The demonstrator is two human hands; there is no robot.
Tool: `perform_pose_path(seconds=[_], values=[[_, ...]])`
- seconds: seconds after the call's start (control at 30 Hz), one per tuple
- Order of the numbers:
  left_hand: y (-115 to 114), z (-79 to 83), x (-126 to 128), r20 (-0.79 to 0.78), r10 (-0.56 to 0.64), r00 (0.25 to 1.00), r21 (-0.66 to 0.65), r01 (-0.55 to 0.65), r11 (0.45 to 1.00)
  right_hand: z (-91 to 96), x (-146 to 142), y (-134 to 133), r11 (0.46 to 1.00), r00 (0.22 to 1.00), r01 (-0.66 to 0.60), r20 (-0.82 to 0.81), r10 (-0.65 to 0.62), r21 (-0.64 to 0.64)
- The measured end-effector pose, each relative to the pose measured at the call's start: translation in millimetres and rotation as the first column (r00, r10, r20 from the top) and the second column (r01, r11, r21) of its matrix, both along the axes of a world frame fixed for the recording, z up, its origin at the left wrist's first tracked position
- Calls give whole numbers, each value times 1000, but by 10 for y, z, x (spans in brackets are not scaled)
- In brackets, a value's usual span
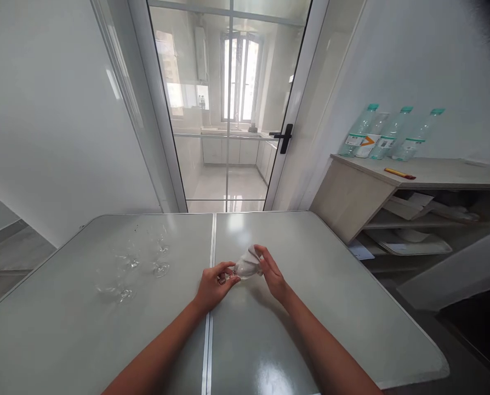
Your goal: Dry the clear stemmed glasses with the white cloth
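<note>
A small clear stemmed glass [240, 270] is held tilted on its side above the table, its bowl toward the right. My left hand [214, 283] is closed round its stem and base end, fingers and thumb pinching it. At the bowl, my right hand [274, 277] presses a white cloth [251, 255] against the glass, fingers bent over it. Part of the bowl is hidden by the cloth. To the left, several similar clear glasses stand or lie on the table, among them one upright glass [161, 269] and one seemingly lying glass [124, 295].
The grey-green table [179, 340] has a pale seam down its middle. Beyond it is a glazed door [245, 186] with a black handle [286, 138]. At right, a wooden shelf unit [360, 186] bears several plastic bottles [387, 137] and a yellow-and-red box cutter [399, 174].
</note>
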State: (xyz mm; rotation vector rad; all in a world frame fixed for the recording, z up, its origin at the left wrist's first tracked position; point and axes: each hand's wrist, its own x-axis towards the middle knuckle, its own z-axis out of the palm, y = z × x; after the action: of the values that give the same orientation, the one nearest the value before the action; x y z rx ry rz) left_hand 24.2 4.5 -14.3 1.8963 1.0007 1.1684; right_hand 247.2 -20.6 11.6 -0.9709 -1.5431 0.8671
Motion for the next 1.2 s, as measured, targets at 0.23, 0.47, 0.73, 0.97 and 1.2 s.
perform_pose_path(seconds=[0.23,0.47,0.73,0.97,1.2], values=[[-56,-71,-4,-142,110,984,254,-71,965,47,-24,33,999,997,44,66,-43,-12],[-65,-38,-7,-110,39,993,180,-19,984,138,-53,14,988,993,-116,-31,114,-97],[50,52,-5,133,-47,990,-186,72,980,149,3,46,985,956,-98,287,55,139],[76,21,-36,188,19,982,-223,24,975,264,-112,-26,995,999,-36,-3,36,-94],[66,44,-27,195,-3,981,-244,51,969,320,-45,-23,976,972,-201,107,209,-86]])
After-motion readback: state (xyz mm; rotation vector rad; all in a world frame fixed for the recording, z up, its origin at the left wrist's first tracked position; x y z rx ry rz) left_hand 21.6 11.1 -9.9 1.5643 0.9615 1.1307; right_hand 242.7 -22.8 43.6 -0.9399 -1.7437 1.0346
